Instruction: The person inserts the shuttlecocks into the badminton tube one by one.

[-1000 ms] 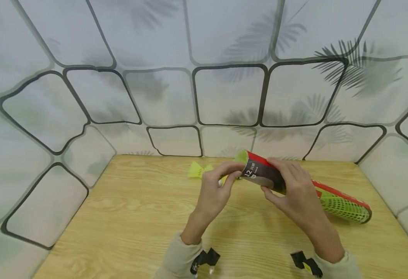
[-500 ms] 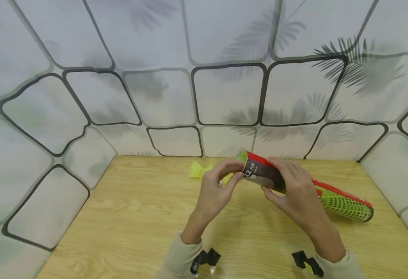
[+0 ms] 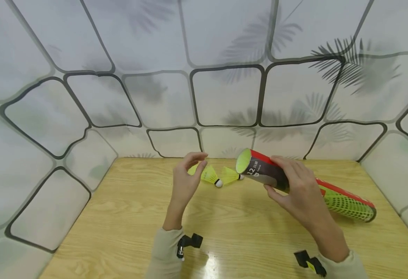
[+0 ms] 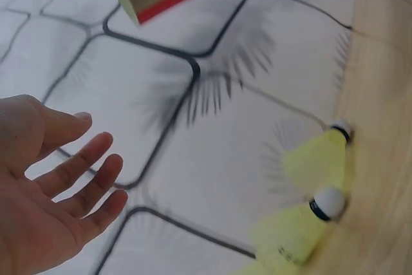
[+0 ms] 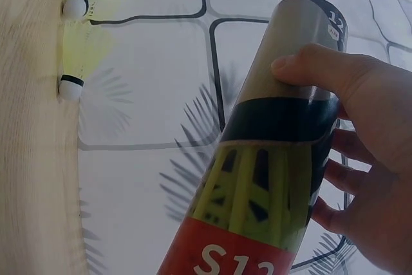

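Now left hand (image 3: 186, 178) away from tube (image 3: 267, 170), seemingly near shuttlecocks (image 3: 210, 175).

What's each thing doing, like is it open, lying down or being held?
Tube: tilted, left end open.
Middle shuttlecock: lying on its side.
Right shuttlecock: lying on its side.
Left shuttlecock: mostly hidden, can't tell.
Left grip: holding nothing.
Right grip: holding the tube.

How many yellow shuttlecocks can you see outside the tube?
3: the rightmost shuttlecock by the tube's open end, the middle shuttlecock just left of it, and a third shuttlecock mostly hidden behind the left hand. More may be hidden.
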Motion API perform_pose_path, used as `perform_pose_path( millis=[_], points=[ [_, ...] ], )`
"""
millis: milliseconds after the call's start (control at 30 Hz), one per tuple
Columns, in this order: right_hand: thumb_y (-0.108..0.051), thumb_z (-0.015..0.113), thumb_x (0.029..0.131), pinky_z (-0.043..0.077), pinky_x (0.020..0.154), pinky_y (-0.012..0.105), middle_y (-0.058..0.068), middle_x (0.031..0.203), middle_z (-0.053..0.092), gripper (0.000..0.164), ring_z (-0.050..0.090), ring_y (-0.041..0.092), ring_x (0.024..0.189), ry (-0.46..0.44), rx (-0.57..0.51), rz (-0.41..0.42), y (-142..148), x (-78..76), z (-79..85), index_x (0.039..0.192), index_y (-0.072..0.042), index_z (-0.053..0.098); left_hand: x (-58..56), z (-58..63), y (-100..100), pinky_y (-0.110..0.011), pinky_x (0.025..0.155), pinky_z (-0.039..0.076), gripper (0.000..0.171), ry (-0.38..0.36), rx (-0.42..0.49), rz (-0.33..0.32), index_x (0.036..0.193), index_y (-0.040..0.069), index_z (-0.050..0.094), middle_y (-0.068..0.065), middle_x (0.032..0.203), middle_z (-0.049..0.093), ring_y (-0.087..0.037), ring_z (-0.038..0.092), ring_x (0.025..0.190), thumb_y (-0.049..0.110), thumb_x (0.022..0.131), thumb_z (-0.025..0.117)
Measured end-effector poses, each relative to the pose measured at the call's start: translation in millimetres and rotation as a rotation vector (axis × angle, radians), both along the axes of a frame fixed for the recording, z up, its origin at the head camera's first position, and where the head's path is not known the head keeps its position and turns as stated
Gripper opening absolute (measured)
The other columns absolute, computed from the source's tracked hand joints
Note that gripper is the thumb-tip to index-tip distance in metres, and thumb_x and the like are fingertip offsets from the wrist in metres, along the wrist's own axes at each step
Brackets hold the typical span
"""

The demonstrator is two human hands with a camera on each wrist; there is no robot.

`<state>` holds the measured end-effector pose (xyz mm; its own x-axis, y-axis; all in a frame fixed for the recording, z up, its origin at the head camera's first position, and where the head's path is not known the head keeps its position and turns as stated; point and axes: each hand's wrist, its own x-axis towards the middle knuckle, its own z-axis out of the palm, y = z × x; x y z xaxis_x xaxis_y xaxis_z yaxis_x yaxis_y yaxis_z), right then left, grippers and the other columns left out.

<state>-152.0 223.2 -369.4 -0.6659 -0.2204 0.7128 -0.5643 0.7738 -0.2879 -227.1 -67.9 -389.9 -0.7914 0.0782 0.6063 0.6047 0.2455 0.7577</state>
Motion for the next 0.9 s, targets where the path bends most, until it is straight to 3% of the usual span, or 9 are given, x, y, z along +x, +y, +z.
perform_pose_path(
  millis=[233, 567, 767, 900],
  points=[
    [-0.009, 0.088, 0.069, 0.045, 0.091, 0.058, 0.015, 0.129, 0.064, 0.073, 0.058, 0.035, 0.114, 0.003, -0.008, -0.002, 1.9, -0.2, -0.9, 0.136, -0.003, 0.060, -18.2, -23.7, -18.4, -0.056, 0.101, 0.051, 0.018, -0.129, -0.051, 0.118, 0.112, 0.001, 0.072, -0.013, 0.114, 0.072, -0.032, 0.065, 0.111, -0.001, 0.095, 0.070],
    [-0.011, 0.089, 0.069, 0.044, 0.090, 0.057, 0.015, 0.128, 0.064, 0.073, 0.058, 0.034, 0.115, 0.008, -0.008, -0.007, 4.0, -0.3, -0.8, 0.136, -0.003, 0.060, -32.2, -56.9, -31.2, -0.065, 0.108, 0.041, 0.027, -0.339, -0.068, 0.141, 0.123, -0.003, 0.067, -0.024, 0.134, 0.058, -0.049, 0.049, 0.129, -0.001, 0.096, 0.067],
    [-0.010, 0.088, 0.069, 0.045, 0.092, 0.059, 0.015, 0.128, 0.064, 0.074, 0.058, 0.035, 0.114, 0.010, -0.011, -0.001, 4.1, -0.3, -0.7, 0.136, -0.003, 0.060, -38.0, -70.2, -33.4, -0.063, 0.112, 0.038, 0.028, -0.429, -0.105, 0.130, 0.126, -0.002, 0.066, -0.024, 0.139, 0.059, -0.048, 0.050, 0.132, 0.002, 0.098, 0.065],
    [-0.010, 0.089, 0.069, 0.045, 0.093, 0.059, 0.015, 0.129, 0.064, 0.075, 0.058, 0.034, 0.115, 0.006, -0.009, -0.004, 4.3, 0.0, -1.1, 0.137, -0.003, 0.059, -42.2, -76.9, -34.6, -0.061, 0.113, 0.039, 0.027, -0.451, -0.136, 0.132, 0.125, 0.001, 0.068, -0.021, 0.139, 0.061, -0.045, 0.053, 0.132, 0.003, 0.098, 0.066]
  ],
)
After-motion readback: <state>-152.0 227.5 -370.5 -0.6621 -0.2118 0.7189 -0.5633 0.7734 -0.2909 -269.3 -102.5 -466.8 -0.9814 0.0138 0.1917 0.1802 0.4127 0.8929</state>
